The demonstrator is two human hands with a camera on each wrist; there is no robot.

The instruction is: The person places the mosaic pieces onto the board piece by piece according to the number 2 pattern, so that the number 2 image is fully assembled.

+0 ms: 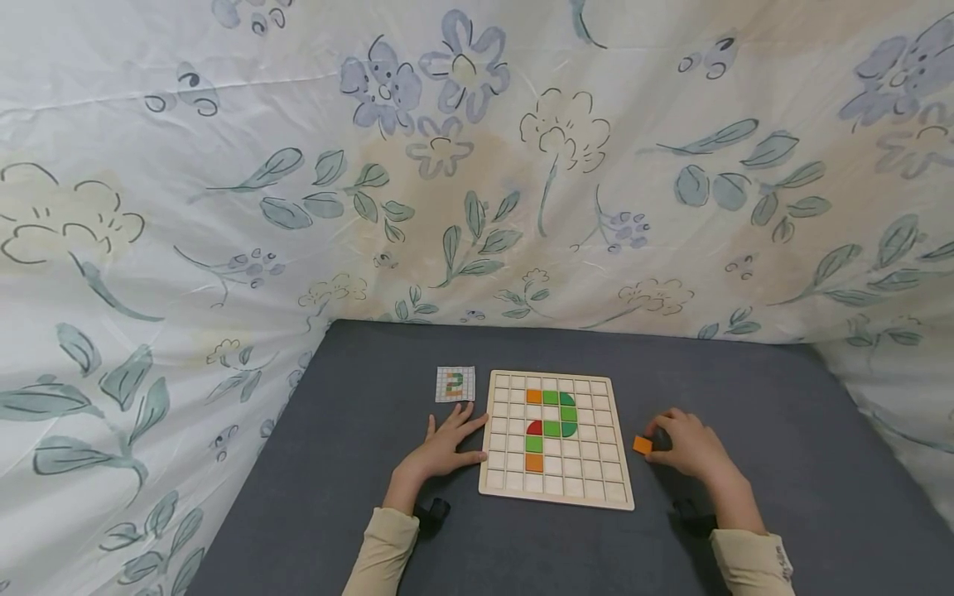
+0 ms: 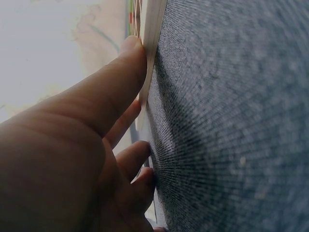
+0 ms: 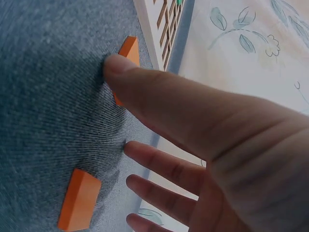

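A wooden grid board (image 1: 589, 478) lies flat on the dark cloth, with orange, green and red pieces in some of its cells. At its left edge my left hand (image 1: 441, 447) rests with fingers spread and straight, thumb and index against the rim. The left wrist view has the thumb (image 2: 118, 72) at the board's side. To the right of the board my right hand (image 1: 691, 445) pinches an orange block (image 1: 643, 445) at thumb and index. In the right wrist view the thumb covers part of that block, and the other fingers extend loosely.
A second orange block (image 3: 79, 203) lies on the cloth beneath the right hand, hidden from the head view. A small pattern card (image 1: 455, 385) sits left of the board, just beyond the left fingertips. A flowered curtain (image 1: 477, 165) surrounds the dark table (image 1: 358, 356).
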